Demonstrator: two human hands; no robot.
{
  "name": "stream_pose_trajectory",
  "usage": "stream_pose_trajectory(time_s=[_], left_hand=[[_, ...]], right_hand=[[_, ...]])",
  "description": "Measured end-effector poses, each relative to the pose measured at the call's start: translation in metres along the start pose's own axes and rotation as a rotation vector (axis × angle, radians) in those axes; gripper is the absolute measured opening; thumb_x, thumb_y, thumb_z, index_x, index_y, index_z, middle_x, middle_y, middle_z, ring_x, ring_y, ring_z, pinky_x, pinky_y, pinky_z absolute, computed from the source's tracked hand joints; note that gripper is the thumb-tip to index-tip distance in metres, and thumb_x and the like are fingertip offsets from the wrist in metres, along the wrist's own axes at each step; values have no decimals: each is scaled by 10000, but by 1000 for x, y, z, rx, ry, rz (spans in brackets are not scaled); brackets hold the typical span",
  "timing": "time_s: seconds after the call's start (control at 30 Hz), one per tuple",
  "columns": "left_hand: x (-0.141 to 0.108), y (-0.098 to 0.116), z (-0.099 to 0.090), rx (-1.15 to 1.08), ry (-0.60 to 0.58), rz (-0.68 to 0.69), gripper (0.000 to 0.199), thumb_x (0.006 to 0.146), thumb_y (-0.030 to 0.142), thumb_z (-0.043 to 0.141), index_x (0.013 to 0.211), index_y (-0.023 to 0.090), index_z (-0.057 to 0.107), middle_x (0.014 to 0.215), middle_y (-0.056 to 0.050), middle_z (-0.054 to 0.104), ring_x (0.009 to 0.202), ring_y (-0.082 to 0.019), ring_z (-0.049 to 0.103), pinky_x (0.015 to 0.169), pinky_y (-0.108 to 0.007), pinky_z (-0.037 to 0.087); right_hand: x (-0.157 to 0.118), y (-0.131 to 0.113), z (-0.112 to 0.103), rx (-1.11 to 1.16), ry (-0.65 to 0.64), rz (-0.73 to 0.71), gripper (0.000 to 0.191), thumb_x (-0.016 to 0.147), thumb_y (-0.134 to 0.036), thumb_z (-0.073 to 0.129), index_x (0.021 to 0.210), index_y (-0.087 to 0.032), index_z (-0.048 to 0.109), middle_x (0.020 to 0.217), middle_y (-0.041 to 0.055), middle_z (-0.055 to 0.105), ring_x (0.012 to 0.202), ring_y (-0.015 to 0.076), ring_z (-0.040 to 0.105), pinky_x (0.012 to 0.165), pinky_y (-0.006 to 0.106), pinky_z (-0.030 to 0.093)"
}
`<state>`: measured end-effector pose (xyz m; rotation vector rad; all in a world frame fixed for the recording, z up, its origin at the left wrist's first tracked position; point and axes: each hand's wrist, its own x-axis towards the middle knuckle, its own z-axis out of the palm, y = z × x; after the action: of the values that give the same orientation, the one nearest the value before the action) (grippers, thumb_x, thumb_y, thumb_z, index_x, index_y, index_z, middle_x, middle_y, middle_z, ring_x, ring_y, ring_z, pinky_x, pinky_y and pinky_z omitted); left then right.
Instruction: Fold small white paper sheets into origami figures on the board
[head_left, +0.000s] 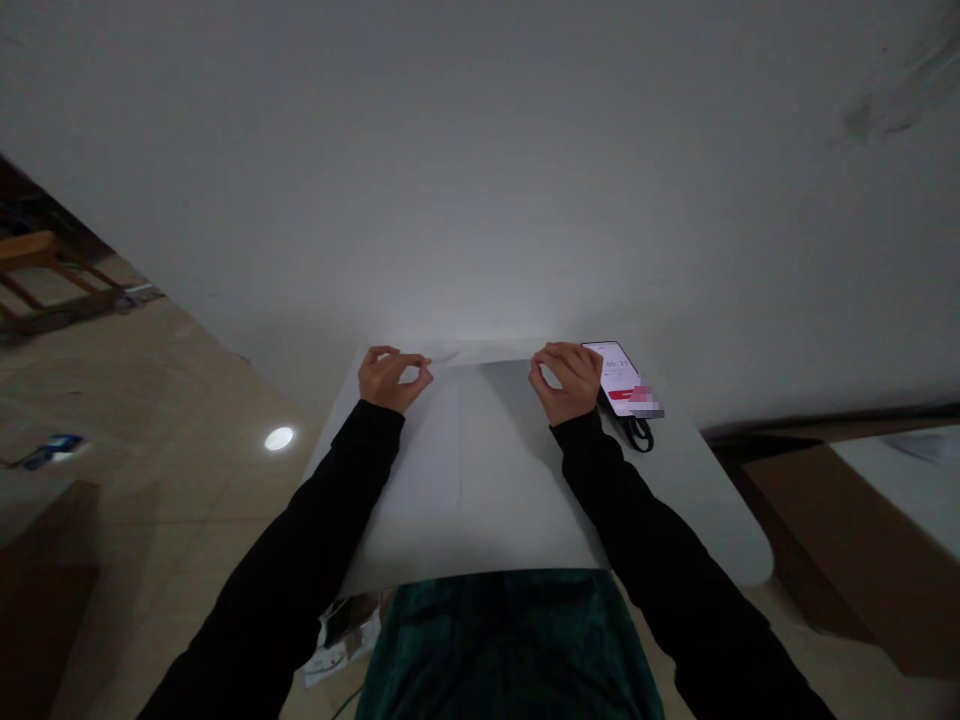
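Observation:
A thin white sheet of paper [487,352] stretches between my two hands, its near edge lifted off the white table [525,530]. My left hand [394,378] pinches it at the left end with thumb and forefinger. At the right end, my right hand [566,380] grips it in a similar pinch. Below the left hand, another white sheet [424,460] lies flat on the table. The held sheet casts a shadow on the tabletop near my right hand. How far it reaches toward the wall is hard to make out.
Just right of my right hand lies a lit phone [616,375] showing a timer, with a black cord loop [639,434] beside it. A pale wall [480,180] rises behind the table. A cardboard box [847,540] stands at the right, a wooden stool [45,255] at the far left.

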<state>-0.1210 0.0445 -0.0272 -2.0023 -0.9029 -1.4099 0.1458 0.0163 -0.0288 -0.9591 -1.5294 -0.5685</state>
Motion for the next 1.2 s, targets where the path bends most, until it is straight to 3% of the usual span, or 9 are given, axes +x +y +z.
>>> stream_pose_trajectory(time_s=[0.1,0.17,0.23,0.37,0.57,0.77,1.0,1.2], left_hand=[[9,9,-6,20,-53,-44,170,732,158,663,888,224,656,852,3,753,712,-184,700,748,-377,481],[15,27,-5,-34,-163,35,348,745,212,685,1088,220,625,1026,-41,732,914,-218,695,819,-398,471],[16,45,0,-105,-263,157,369,782,212,669,1143,238,600,1064,-32,723,989,-209,678,863,-400,458],[9,59,10,-213,-283,195,229,829,155,625,1044,233,622,924,-6,749,873,-161,702,871,-392,464],[3,58,9,-215,-294,156,93,862,189,605,943,219,639,938,-11,751,817,-150,717,855,-387,496],[1,63,11,-241,-223,139,164,832,135,637,977,211,622,915,1,754,796,-129,717,851,-347,505],[6,65,10,-230,-200,125,87,814,166,641,883,219,633,828,23,756,691,-122,712,827,-348,512],[8,63,8,-230,-205,99,117,786,167,656,881,233,639,940,20,751,702,-117,717,862,-355,507]], right_hand=[[-1,-3,1,-7,-35,-50,93,781,-129,639,753,-217,636,770,-10,714,807,156,660,811,349,406],[-3,-13,3,44,-85,-113,95,791,-123,631,774,-216,633,777,-13,717,836,153,660,830,347,403],[-5,-23,4,92,-130,-161,86,795,-125,635,807,-211,633,798,-12,723,877,157,660,848,350,400],[-8,-32,3,141,-152,-177,64,800,-149,646,813,-210,633,819,-11,732,905,165,658,857,357,400],[-11,-43,1,137,-239,-90,108,830,-137,603,883,-218,651,896,-4,742,1012,184,641,924,382,376],[-13,-46,5,113,-225,-98,72,829,-138,599,822,-205,626,840,-8,737,949,179,660,915,373,388],[-13,-40,5,116,-245,-159,88,853,-150,591,818,-209,646,844,-17,742,976,164,657,958,379,354],[-15,-39,4,151,-265,-157,88,850,-163,603,848,-228,663,871,-29,748,1029,165,647,980,405,331]])
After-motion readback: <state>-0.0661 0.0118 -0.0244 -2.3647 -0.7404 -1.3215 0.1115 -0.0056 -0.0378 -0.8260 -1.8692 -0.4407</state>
